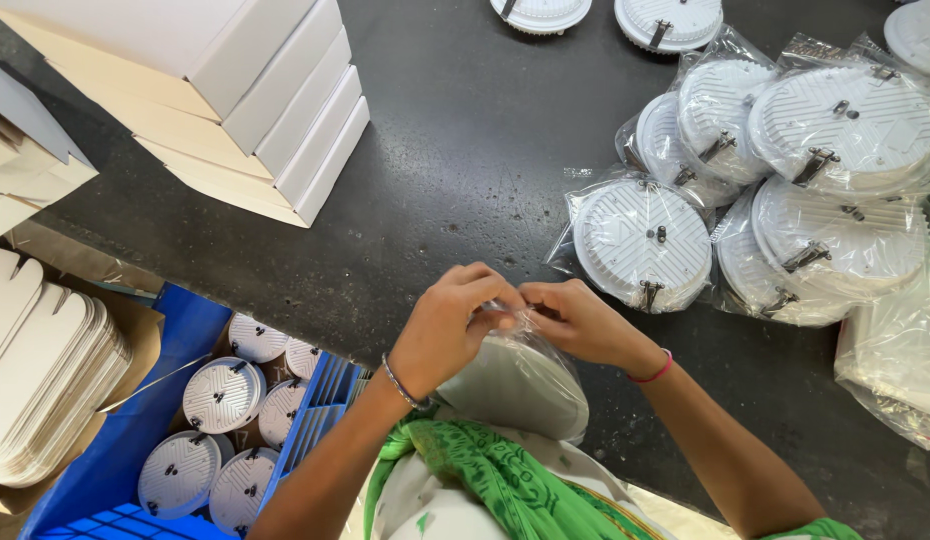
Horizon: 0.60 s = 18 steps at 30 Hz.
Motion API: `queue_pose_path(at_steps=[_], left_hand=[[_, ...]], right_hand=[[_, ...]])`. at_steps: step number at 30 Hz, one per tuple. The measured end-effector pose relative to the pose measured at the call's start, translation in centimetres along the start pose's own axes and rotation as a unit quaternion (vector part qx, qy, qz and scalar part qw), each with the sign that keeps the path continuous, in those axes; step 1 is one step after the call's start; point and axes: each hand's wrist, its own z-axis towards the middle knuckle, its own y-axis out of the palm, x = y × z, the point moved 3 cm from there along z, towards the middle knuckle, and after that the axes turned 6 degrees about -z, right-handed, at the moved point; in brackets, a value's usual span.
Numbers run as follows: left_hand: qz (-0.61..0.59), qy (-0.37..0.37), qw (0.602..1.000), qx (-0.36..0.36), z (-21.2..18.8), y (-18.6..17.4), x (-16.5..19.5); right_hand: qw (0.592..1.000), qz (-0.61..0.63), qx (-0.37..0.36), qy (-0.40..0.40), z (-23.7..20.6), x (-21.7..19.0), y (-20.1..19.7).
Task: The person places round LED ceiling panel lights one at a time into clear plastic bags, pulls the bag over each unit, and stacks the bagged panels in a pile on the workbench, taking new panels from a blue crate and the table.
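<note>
Both hands on one unit: my left hand (pixel 447 322) and right hand (pixel 577 322) meet fingertip to fingertip, each pinching the mouth of a clear plastic bag (pixel 525 345) that has a round white light fixture (pixel 510 385) inside. The fixture sits just below my hands, against my lap at the near edge of the dark table (pixel 455 160), flat face up and tilted toward me. Looks like the bag opening is being closed or folded; I can't tell whether it's sealed yet, my fingers cover that spot. Done so far, judging by the layout: a pile of bagged fixtures (pixel 775 180) lies to the right of my right hand and beyond it, overlapping each other, clips up. Two unbagged fixtures (pixel 605 15) sit far ahead at the table's back edge. Left to do: a blue crate (pixel 145 430) below and left of my left hand holds a good number of bare fixtures (pixel 220 395), so plenty remains. A heap of empty clear bags (pixel 890 360) lies further right of my right hand. A stack of white boxes (pixel 215 90) stands ahead and to the left; flat white box blanks (pixel 40 370) sit far left. None of the boxes appears filled from here.
</note>
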Motion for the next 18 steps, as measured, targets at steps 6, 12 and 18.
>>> queue_pose_path(at_steps=[6,12,18], left_hand=[[0.063,0.047,0.994,-0.077,-0.6,-0.1,0.1],[0.133,0.08,0.98,-0.128,-1.1,0.7,0.8],[0.141,0.04,0.983,-0.113,-0.6,1.8,1.5]], right_hand=[[1.0,0.005,-0.007,0.013,-0.2,-0.5,-0.6],[1.0,-0.012,-0.022,-0.005,-0.2,-1.0,-1.3],[0.997,-0.021,-0.041,0.057,-2.0,-0.7,-2.2]])
